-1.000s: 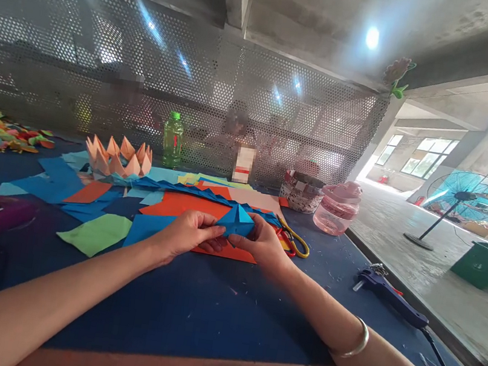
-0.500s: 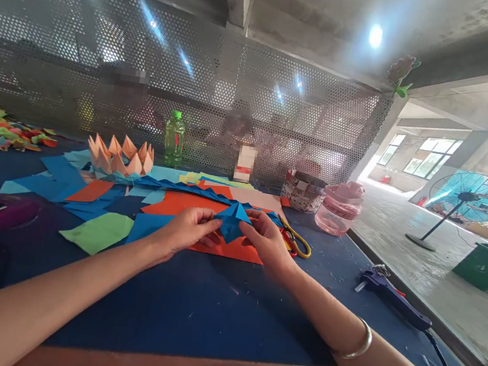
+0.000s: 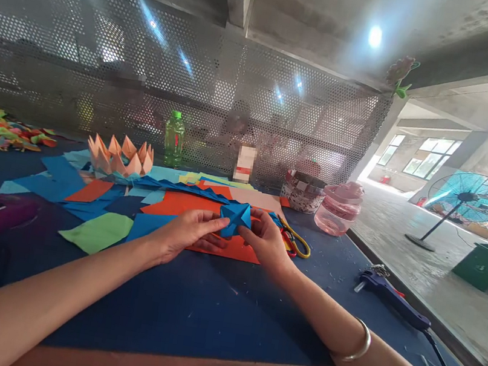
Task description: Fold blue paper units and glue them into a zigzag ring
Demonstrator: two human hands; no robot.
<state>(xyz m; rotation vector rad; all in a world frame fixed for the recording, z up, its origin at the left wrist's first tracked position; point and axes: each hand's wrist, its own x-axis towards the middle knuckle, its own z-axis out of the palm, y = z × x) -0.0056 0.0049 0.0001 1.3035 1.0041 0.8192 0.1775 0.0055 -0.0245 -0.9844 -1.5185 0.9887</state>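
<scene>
A blue folded paper piece (image 3: 235, 218) with creased flaps is held up between my two hands. My left hand (image 3: 198, 230) pinches its left edge between thumb and fingers. On the right edge, my right hand (image 3: 264, 235) grips it, thumb in front. Orange paper sheets (image 3: 172, 203) lie beneath and behind the hands. A chain of pointed blue folded paper (image 3: 179, 187) stretches behind them. Scissors with yellow and red handles (image 3: 299, 245) rest just right of my right hand, their blades partly hidden by blue paper.
Left stand a crown of peach folded paper points (image 3: 120, 156), loose blue sheets (image 3: 54, 179) and a green paper leaf (image 3: 98, 232). Behind is a green bottle (image 3: 174, 139). On the right are a patterned basket (image 3: 302, 192), a pink jug (image 3: 338, 209) and a corded glue gun (image 3: 394, 300).
The blue folded paper has turned in my fingers, from a diamond with its point up to a tilted, squarer outline. My left thumb has shifted slightly right along it.
</scene>
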